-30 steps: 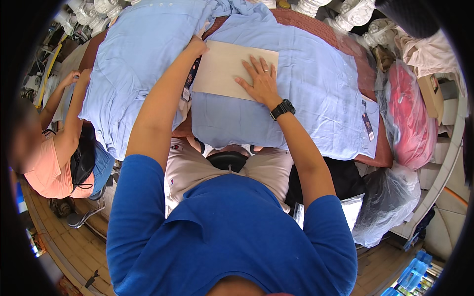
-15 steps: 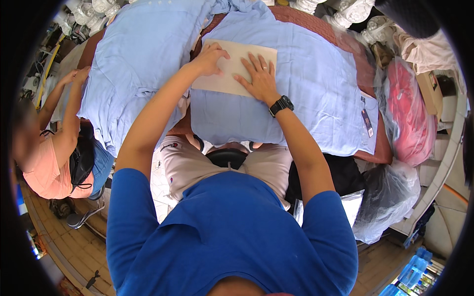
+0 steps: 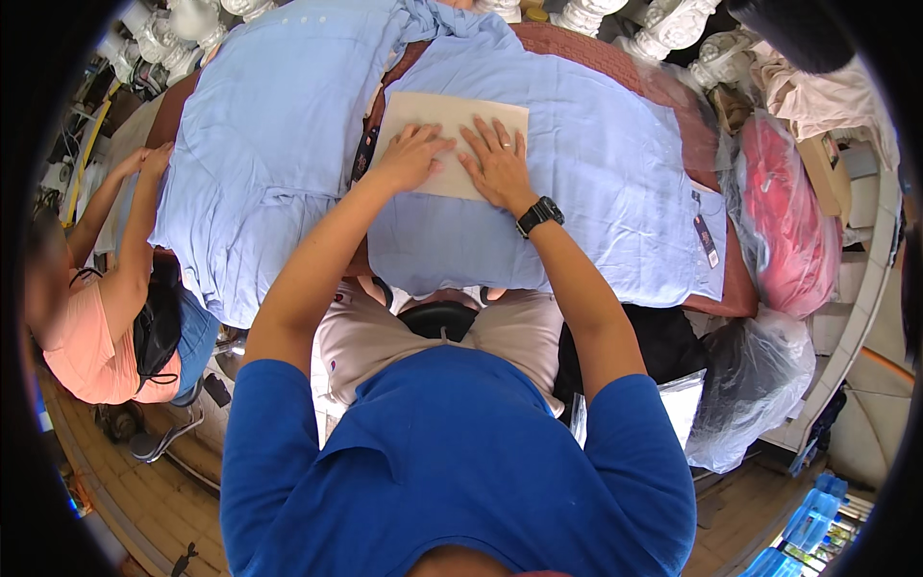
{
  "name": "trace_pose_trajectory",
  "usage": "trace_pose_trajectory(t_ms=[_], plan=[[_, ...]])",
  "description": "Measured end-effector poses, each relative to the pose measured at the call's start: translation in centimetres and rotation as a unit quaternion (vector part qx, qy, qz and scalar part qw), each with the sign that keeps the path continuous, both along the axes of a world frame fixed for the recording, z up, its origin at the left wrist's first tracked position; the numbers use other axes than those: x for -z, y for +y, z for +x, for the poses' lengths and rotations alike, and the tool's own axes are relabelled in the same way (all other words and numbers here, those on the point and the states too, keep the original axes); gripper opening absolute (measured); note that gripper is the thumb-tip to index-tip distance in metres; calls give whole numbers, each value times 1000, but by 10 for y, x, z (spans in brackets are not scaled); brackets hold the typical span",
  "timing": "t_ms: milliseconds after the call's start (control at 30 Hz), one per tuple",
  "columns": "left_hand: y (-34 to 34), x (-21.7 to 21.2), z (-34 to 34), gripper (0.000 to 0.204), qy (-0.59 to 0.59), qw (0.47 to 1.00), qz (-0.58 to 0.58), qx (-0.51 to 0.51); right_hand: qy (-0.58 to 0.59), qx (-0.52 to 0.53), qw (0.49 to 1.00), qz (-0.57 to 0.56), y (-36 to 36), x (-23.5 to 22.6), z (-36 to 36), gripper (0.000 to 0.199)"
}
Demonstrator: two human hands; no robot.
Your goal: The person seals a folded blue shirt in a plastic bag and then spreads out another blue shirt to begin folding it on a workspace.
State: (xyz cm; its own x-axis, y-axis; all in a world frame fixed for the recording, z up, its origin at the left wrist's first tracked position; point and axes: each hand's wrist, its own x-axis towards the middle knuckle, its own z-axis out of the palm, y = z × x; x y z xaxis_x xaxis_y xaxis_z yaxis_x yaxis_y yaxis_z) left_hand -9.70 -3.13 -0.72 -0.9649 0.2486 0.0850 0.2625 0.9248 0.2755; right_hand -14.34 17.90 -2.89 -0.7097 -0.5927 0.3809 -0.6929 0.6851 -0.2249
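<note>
A flat beige card sheet (image 3: 457,106) lies on a light blue garment (image 3: 615,183) spread over the table. My left hand (image 3: 415,159) rests on the sheet's left half, its fingers stretched forward and slightly bent. Beside it, my right hand (image 3: 496,165) lies flat on the sheet with fingers spread; a ring and a black wristwatch (image 3: 540,215) are on that side. Neither hand grips anything. Further left is another light blue garment (image 3: 274,115), rumpled along its near side. A dark tag (image 3: 364,154) shows between the two garments, and a second tag (image 3: 707,240) lies at the right.
A brown-red cover (image 3: 577,48) shows at the table's far edge, before white balusters (image 3: 663,29). Clear-bagged red cloth (image 3: 788,221) stands right, above a clear plastic bag (image 3: 755,389). A co-worker in an orange top (image 3: 91,351) sits left, hands at the table edge.
My left hand has come down flatter on the card sheet and nearer my right hand. The sheet has shifted slightly toward me and left in the picture, as the whole view moved a little.
</note>
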Motion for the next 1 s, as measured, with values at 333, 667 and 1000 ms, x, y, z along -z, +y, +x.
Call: trace_pose_trajectory(t_ms=[333, 667, 1000], plan=[[9, -12, -2, 56, 18, 999, -36, -2, -45, -18, 998, -41, 12, -2, -8, 51], [-8, -33, 10, 100, -81, 994, 25, 74, -30, 12, 996, -82, 38, -11, 28, 48], [-9, -34, 18, 97, -116, 990, 39, 74, -100, -27, 990, -99, 71, -22, -5, 42]])
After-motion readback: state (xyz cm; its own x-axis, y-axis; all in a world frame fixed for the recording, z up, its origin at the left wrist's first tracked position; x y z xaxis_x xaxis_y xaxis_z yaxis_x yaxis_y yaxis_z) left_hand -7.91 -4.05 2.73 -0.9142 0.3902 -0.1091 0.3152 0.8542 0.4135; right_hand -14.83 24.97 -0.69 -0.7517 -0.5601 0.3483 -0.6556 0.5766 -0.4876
